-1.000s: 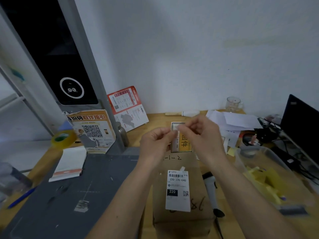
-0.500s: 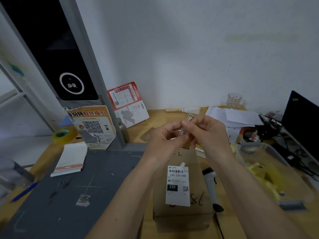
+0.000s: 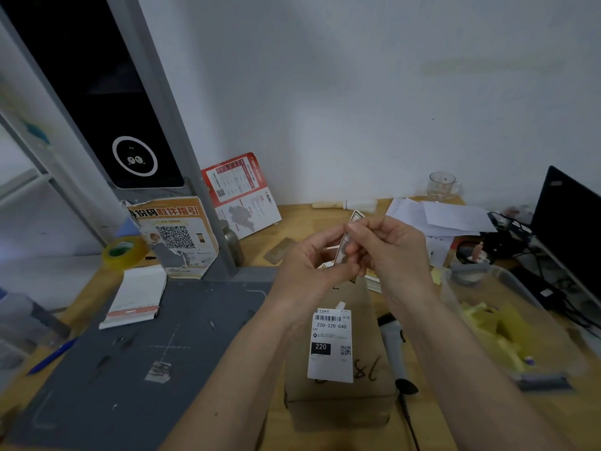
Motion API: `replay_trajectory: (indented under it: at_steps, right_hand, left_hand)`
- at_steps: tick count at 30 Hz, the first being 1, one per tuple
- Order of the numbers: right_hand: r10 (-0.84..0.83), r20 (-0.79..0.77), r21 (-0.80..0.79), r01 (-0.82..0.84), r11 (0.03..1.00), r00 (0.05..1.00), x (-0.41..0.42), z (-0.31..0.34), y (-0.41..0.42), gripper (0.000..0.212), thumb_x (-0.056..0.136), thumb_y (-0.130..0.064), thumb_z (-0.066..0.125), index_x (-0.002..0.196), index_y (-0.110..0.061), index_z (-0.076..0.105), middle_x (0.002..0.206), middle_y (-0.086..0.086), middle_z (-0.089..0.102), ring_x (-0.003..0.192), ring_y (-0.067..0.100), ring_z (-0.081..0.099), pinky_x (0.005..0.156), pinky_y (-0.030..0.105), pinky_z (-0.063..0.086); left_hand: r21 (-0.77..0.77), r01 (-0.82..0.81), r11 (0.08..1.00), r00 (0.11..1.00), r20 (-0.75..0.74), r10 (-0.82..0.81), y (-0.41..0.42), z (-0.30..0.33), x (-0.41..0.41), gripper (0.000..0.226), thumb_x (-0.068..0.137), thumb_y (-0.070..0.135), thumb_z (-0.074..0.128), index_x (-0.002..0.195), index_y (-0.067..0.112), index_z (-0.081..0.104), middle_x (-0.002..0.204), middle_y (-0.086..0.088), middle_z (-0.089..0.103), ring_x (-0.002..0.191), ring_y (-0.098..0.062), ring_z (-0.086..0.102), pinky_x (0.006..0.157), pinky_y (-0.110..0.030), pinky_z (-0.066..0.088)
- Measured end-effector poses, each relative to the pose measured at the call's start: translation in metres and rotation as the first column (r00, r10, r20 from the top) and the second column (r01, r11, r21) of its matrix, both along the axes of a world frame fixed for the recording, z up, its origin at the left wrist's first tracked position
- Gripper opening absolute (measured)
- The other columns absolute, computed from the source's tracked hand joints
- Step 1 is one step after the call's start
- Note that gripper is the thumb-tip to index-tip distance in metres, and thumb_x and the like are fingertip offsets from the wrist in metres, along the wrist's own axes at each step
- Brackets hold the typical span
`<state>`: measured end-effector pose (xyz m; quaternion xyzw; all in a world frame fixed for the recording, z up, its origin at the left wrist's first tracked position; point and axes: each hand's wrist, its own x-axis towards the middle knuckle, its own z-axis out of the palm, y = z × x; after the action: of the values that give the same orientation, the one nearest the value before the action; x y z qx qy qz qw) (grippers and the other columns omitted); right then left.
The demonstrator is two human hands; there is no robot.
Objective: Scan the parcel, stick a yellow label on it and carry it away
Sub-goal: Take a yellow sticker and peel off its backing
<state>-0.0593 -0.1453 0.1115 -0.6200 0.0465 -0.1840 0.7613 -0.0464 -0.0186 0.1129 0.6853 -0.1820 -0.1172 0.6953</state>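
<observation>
So both hands are up over the far end of the parcel [image 3: 338, 353], working on a small yellow label [image 3: 347, 237]. The left hand [image 3: 305, 266] pinches its lower edge and the right hand [image 3: 387, 247] pinches higher up, fingertips [image 3: 353, 227] right at the top corner. The label is turned edge-on to the camera, so my guess is they're peeling it off its backing, which would explain two pinches so close together: one holds, one pulls. I can't actually see a backing sheet separate from the sticker though.

The parcel sits flat on the desk directly below the pinch and closer to the person, with its white shipping label [image 3: 330, 345] facing up. That makes sense, since the cardboard top is exposed and ready to stick onto.

Just right of the parcel, below the right wrist, lies the handheld scanner [image 3: 395, 346], apparently set down in easy reach. Further right of the grip is a clear plastic bin [image 3: 461, 288] with yellow bits in it, probably the label supply.

Nothing's stuck yet, I think, so the carry-away part is a way off.
</observation>
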Motion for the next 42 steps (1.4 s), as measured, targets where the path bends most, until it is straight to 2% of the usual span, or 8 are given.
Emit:
replay_trajectory:
  at_steps: [4,7,10,15,18,21,26,42]
  right_hand:
    - [-0.055,-0.002,0.055,0.055,0.997,0.999,-0.001,0.004,-0.001,0.009,0.085,-0.006,0.064,0.077,-0.006,0.063,0.05,0.004,0.062,0.039,0.014,0.052,0.036,0.022,0.041]
    - [-0.059,-0.004,0.06,0.06,0.996,0.998,-0.003,0.003,-0.002,0.004,0.085,-0.005,0.064,0.082,-0.002,0.063,0.053,0.006,0.061,0.04,0.014,0.053,0.037,0.022,0.041]
    - [-0.037,-0.015,0.023,0.038,0.999,0.999,-0.005,0.0,0.001,0.008,0.084,-0.004,0.065,0.089,0.003,0.063,0.059,0.008,0.061,0.045,0.012,0.054,0.041,0.022,0.043]
    - [-0.059,-0.027,0.01,0.059,0.998,0.998,-0.007,0.001,0.005,0.004,0.083,-0.004,0.065,0.08,-0.001,0.064,0.059,0.006,0.059,0.046,0.01,0.052,0.041,0.021,0.042]
    - [-0.105,-0.029,0.009,0.105,0.994,0.994,-0.006,0.003,0.002,0.01,0.081,-0.006,0.069,0.072,-0.009,0.064,0.055,0.002,0.059,0.045,0.011,0.052,0.04,0.021,0.041]
    - [-0.127,-0.021,-0.016,0.126,0.992,0.992,-0.005,0.007,0.003,0.012,0.08,-0.007,0.07,0.07,-0.011,0.064,0.052,0.0,0.058,0.044,0.012,0.05,0.039,0.022,0.041]
    - [-0.079,-0.02,-0.015,0.079,0.997,0.997,-0.006,0.016,0.008,0.014,0.08,-0.015,0.071,0.069,-0.01,0.065,0.051,0.001,0.057,0.044,0.012,0.049,0.041,0.023,0.043]
    - [0.1,-0.05,0.199,-0.088,0.976,0.994,0.0,0.022,0.008,0.019,0.082,-0.013,0.067,0.064,-0.008,0.065,0.055,0.004,0.054,0.048,0.015,0.048,0.04,0.023,0.038]
  left_hand:
    - [-0.016,-0.039,0.999,0.999,-0.014,0.039,-0.004,-0.003,0.0,0.05,0.078,-0.012,0.064,0.119,0.017,0.062,0.105,-0.004,0.072,0.091,-0.015,0.064,0.083,-0.031,0.054]
    - [-0.111,-0.194,0.975,0.974,-0.142,0.178,-0.01,-0.003,-0.001,0.031,0.081,-0.01,0.063,0.107,0.007,0.063,0.094,-0.008,0.072,0.082,-0.016,0.064,0.075,-0.025,0.054]
    - [-0.176,-0.32,0.931,0.938,-0.193,0.287,-0.014,-0.002,0.001,0.019,0.081,-0.001,0.068,0.098,0.007,0.072,0.089,-0.008,0.074,0.081,-0.017,0.067,0.08,-0.032,0.056]
    - [-0.204,-0.246,0.948,0.968,-0.097,0.23,-0.018,0.003,-0.005,0.019,0.086,0.005,0.063,0.091,0.017,0.076,0.081,-0.002,0.074,0.075,-0.008,0.068,0.076,-0.022,0.056]
    - [-0.187,-0.2,0.962,0.979,-0.071,0.19,-0.019,0.001,-0.006,0.029,0.092,0.004,0.054,0.099,0.026,0.072,0.089,0.0,0.076,0.088,-0.012,0.07,0.086,-0.025,0.055]
    - [-0.174,-0.243,0.954,0.97,-0.056,0.237,-0.021,0.0,-0.004,0.02,0.093,0.006,0.055,0.103,0.018,0.066,0.08,0.001,0.076,0.086,-0.014,0.071,0.085,-0.026,0.054]
    - [-0.22,-0.276,0.936,0.959,0.005,0.284,-0.022,0.004,-0.003,0.006,0.087,0.008,0.064,0.086,0.012,0.069,0.071,0.003,0.074,0.07,-0.008,0.069,0.068,-0.016,0.054]
    - [-0.249,-0.303,0.92,0.928,0.141,0.344,-0.018,0.012,0.0,0.018,0.086,0.001,0.064,0.085,0.017,0.073,0.065,0.017,0.072,0.065,0.004,0.065,0.063,-0.009,0.049]
